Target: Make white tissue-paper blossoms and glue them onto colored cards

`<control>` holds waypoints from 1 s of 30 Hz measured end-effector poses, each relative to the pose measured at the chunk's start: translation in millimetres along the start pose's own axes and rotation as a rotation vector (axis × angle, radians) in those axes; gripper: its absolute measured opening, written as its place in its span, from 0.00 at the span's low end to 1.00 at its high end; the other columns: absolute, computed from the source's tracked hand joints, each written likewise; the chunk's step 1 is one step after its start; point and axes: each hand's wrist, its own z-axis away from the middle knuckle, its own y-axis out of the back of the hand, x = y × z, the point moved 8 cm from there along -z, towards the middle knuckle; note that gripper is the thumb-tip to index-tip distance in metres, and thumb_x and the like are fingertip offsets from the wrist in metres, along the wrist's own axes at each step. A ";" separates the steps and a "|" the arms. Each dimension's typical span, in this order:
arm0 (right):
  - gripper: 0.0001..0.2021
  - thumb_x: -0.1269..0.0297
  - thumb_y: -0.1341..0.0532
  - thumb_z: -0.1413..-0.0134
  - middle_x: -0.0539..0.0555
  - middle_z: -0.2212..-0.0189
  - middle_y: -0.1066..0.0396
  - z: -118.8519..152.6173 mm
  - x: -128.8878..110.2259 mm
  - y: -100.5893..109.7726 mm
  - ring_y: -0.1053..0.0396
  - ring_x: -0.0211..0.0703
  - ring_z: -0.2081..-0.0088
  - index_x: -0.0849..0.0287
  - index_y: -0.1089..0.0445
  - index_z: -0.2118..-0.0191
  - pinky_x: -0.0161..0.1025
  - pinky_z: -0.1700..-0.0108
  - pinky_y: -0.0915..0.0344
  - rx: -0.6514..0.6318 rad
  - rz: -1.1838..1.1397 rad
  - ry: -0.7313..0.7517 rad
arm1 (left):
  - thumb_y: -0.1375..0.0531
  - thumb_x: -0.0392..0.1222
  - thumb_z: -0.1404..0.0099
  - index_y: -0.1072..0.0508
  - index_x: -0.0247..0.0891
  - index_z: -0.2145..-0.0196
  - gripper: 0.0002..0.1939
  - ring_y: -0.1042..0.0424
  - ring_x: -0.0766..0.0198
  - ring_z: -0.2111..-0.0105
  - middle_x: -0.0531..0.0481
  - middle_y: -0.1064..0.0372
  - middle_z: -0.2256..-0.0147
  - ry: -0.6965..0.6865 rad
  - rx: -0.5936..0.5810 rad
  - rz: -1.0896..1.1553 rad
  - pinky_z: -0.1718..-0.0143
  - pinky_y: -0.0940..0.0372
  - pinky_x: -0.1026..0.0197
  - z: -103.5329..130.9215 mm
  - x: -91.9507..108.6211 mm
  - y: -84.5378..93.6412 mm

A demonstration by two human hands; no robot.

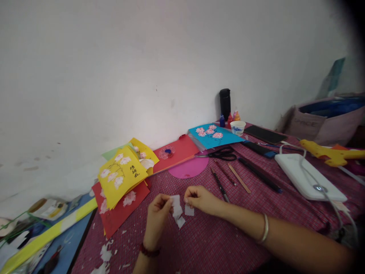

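Observation:
Low over the checked tablecloth, my left hand is closed, pinching a strip of thin white tissue paper between thumb and fingers. Beside it, my right hand is also closed in a pinch, with a small white paper square hanging at its fingertips. The two hands are a short gap apart. To their left, a yellow card with pink paper flowers and black writing lies over a red card. Paper scraps are scattered nearer the front.
Behind the hands are a magenta paper disc, black scissors and a blue flowered card. A brush, wooden stick, white power bank and yellow glue gun lie rightward. A black bottle stands by the wall.

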 end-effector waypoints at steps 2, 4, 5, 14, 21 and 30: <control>0.03 0.69 0.43 0.54 0.45 0.82 0.40 -1.5 -1.5 5.4 0.42 0.32 0.79 0.59 0.38 0.76 0.30 0.75 0.45 0.027 0.008 0.008 | 0.37 0.46 0.46 0.32 0.36 0.76 0.11 0.38 0.70 0.79 0.57 0.36 0.80 -0.025 0.106 -0.007 0.75 0.43 0.68 -4.7 4.7 27.5; 0.03 0.70 0.44 0.54 0.45 0.81 0.40 -2.8 -2.4 9.8 0.43 0.32 0.79 0.60 0.38 0.76 0.30 0.75 0.45 0.043 0.031 0.019 | 0.37 0.47 0.47 0.32 0.36 0.76 0.12 0.39 0.70 0.80 0.58 0.37 0.81 0.005 0.112 -0.031 0.75 0.43 0.68 -10.0 3.5 47.0; 0.03 0.70 0.44 0.54 0.45 0.81 0.40 -3.1 -2.8 11.0 0.43 0.32 0.79 0.60 0.38 0.76 0.30 0.75 0.46 0.047 0.050 0.026 | 0.37 0.47 0.47 0.32 0.36 0.76 0.12 0.39 0.70 0.80 0.58 0.37 0.81 0.033 0.075 -0.053 0.76 0.44 0.68 -12.4 1.1 51.7; 0.04 0.75 0.43 0.55 0.44 0.81 0.40 2.9 -8.4 4.8 0.44 0.32 0.78 0.61 0.34 0.75 0.29 0.76 0.48 0.016 0.246 0.075 | 0.43 0.35 0.45 0.32 0.37 0.74 0.02 0.34 0.62 0.66 0.50 0.34 0.69 -0.106 -0.375 -0.412 0.63 0.40 0.62 -2.1 -0.2 -6.2; 0.05 0.75 0.44 0.54 0.45 0.81 0.39 4.9 -9.8 -0.5 0.41 0.32 0.77 0.61 0.33 0.74 0.29 0.75 0.47 -0.024 0.380 0.106 | 0.43 0.29 0.53 0.31 0.38 0.56 0.23 0.36 0.58 0.58 0.46 0.34 0.59 -0.197 -0.365 -0.731 0.55 0.43 0.57 0.0 -12.1 -22.3; 0.07 0.74 0.42 0.54 0.52 0.69 0.32 10.1 -20.3 -0.5 0.36 0.41 0.66 0.60 0.30 0.68 0.38 0.62 0.44 -0.036 0.659 0.199 | 0.47 0.36 0.46 0.37 0.38 0.76 0.02 0.39 0.65 0.73 0.55 0.39 0.75 -0.084 -0.318 -0.640 0.70 0.44 0.64 -5.9 -11.5 4.1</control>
